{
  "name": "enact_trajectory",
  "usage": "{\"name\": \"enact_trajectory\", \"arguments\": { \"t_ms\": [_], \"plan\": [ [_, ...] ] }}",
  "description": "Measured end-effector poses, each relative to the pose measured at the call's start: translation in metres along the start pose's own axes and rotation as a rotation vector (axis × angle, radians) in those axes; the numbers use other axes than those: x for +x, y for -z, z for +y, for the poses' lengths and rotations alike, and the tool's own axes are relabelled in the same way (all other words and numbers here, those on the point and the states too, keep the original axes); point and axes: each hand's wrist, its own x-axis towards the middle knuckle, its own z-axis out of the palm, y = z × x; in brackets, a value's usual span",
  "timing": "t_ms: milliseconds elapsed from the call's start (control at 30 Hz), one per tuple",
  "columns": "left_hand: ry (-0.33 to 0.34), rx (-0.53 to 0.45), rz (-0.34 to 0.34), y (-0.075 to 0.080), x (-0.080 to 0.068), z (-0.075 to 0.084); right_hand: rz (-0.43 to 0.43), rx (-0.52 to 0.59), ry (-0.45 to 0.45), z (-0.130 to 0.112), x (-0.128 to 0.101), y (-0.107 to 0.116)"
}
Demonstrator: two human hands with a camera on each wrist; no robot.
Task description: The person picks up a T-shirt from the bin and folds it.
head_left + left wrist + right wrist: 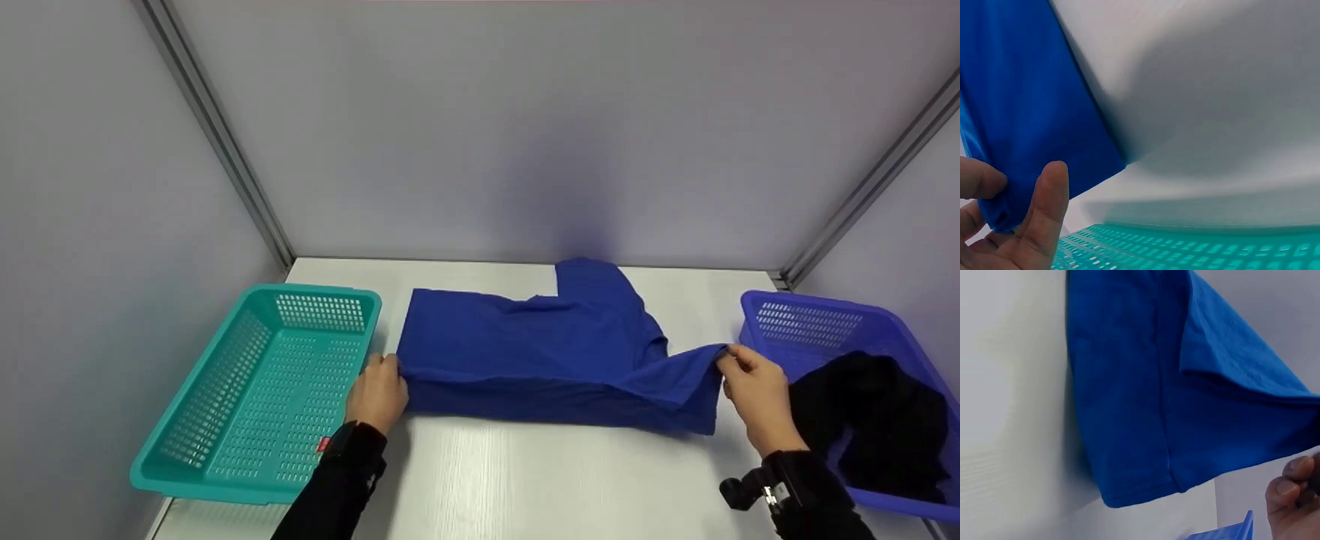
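Observation:
A blue shirt (pixel 517 337) lies stretched sideways on the white table, one sleeve (pixel 596 279) pointing toward the back wall. My left hand (pixel 379 394) pinches its near left corner between thumb and fingers; the left wrist view shows the cloth (pixel 1033 112) hanging from that grip. At the other end, my right hand (pixel 757 394) pinches a raised sleeve edge. The near side of the shirt is lifted between both hands. In the right wrist view the hem of that sleeve (pixel 1134 484) hangs down, and the fingertips (pixel 1286 486) show at the right edge.
Beside my left hand stands a teal perforated basket (pixel 142 469) with a small red tag (pixel 323 444). A purple-blue basket (pixel 919 356) at the right holds black cloth (pixel 870 420). Grey-white panels (pixel 480 135) enclose the table (pixel 510 480) at the back and sides.

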Motion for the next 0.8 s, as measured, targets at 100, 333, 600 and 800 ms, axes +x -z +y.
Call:
{"name": "enact_trajectory", "arguments": {
  "t_ms": [100,333,600,800],
  "plan": [
    [0.008,0.007,-0.002,0.001,0.005,0.002,-0.057,0.131,-0.044,-0.005,0.005,-0.003],
    [0.061,-0.02,-0.015,0.002,0.015,0.003,-0.127,0.319,-0.037,-0.012,0.014,-0.007],
    [0.098,0.022,0.009,-0.001,0.024,0.007,-0.138,0.284,0.03,-0.019,0.024,-0.015],
    [0.14,0.059,-0.03,-0.009,0.032,0.009,-0.167,0.356,-0.077,-0.016,0.035,-0.02]
  ]
}}
